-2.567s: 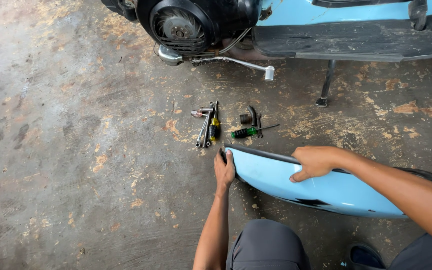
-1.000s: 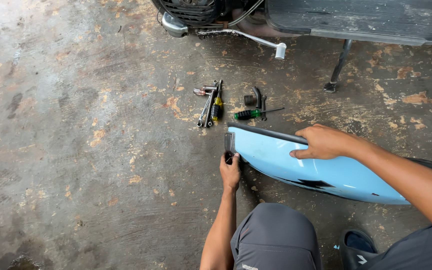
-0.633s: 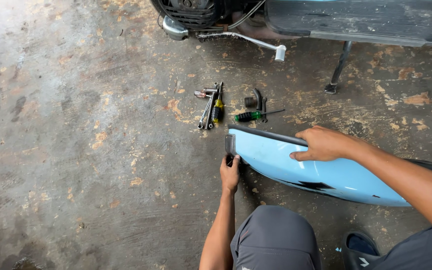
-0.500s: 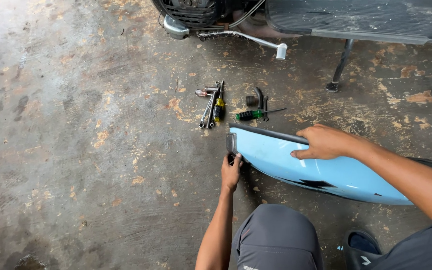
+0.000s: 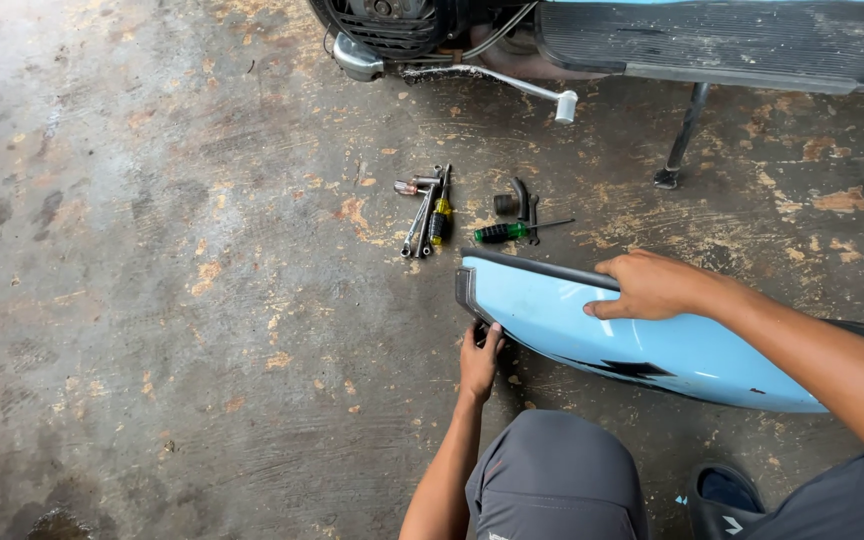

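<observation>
One light-blue body panel [image 5: 642, 345] lies on the floor at about four o'clock from the middle of the view, and two hands are on it: the left hand [image 5: 479, 360] and the right hand [image 5: 652, 287]. At twelve o'clock from the panel lie two wrenches [image 5: 418, 220] and two screwdrivers, one yellow-and-black [image 5: 440, 215] and one green-handled [image 5: 510, 231]. One scooter [image 5: 652, 40] fills the one o'clock corner, with one kick-start lever [image 5: 512, 82] and one stand leg [image 5: 682, 135].

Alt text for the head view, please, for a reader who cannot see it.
A person crouching on a stained concrete floor steadies a light blue scooter body panel, right hand on its top edge, left hand at its lower front corner. Wrenches and screwdrivers lie beyond, near a parked scooter.
</observation>
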